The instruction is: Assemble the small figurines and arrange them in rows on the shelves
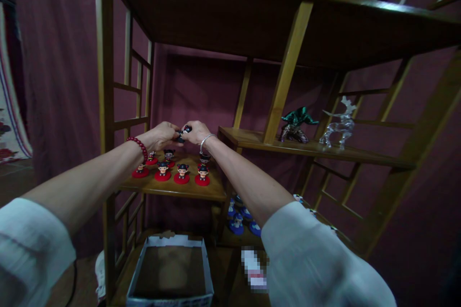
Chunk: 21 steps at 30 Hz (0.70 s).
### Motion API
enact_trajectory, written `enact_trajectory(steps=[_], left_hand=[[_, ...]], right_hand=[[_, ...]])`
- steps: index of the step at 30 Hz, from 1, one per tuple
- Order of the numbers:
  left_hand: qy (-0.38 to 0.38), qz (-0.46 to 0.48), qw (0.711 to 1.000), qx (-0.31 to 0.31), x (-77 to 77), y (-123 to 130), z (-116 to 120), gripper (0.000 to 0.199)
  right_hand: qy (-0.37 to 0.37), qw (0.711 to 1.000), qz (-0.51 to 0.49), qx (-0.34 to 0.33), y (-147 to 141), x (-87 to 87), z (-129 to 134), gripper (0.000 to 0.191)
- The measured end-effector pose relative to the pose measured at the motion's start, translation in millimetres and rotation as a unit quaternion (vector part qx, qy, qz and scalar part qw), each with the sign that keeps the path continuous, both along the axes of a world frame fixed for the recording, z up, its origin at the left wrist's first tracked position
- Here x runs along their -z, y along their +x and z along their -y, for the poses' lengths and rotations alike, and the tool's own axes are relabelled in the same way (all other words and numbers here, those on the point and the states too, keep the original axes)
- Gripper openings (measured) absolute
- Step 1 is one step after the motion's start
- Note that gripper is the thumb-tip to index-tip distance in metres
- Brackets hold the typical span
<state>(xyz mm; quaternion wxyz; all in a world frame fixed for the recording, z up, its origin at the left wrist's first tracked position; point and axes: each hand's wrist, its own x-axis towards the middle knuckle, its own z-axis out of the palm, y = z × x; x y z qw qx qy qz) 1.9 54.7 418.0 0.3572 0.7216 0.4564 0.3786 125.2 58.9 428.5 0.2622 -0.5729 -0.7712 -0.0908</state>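
Note:
Both my hands meet above a wooden shelf, holding a small dark bobble-head figurine [184, 133] between their fingertips. My left hand [163, 136] wears a red bead bracelet [137, 147], and my right hand [198, 132] wears a silver bangle [206, 141]. Just below them, several figurines on round red bases [182, 172] stand on the wooden shelf [213, 191]. The closest one sits almost under my right hand. My hands partly hide the held figurine, and its base is not visible.
Several figurines on blue bases [237, 218] stand on a lower shelf, partly behind my right arm. An open cardboard box [169, 268] sits below. A green figure [297, 124] and a glass deer [338, 124] stand on a shelf to the right. A blurred object [254, 268] is nearby.

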Motion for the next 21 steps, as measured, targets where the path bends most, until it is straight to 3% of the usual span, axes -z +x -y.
enact_trajectory(steps=[6,10,12,16,21], left_hand=[[-0.012,0.013,1.000,0.022,7.9,4.1,-5.2,0.033],[-0.046,0.191,0.980,0.026,11.0,5.8,-8.5,0.023],[-0.059,0.225,0.972,0.032,9.2,10.1,-6.2,0.027],[-0.069,0.164,0.984,-0.014,4.5,24.1,1.3,0.033],[-0.030,-0.005,0.999,-0.045,6.6,30.5,6.0,0.028]], right_hand=[[0.014,1.000,0.005,0.001,-0.3,6.0,1.0,0.030],[0.028,0.999,0.001,0.016,-0.9,6.8,-2.7,0.029],[0.018,0.999,0.000,0.045,-1.6,3.7,-3.1,0.030],[-0.024,0.994,0.052,0.091,-2.7,-5.7,-0.3,0.035],[-0.103,0.978,0.156,0.095,-1.6,-8.4,2.5,0.039]])
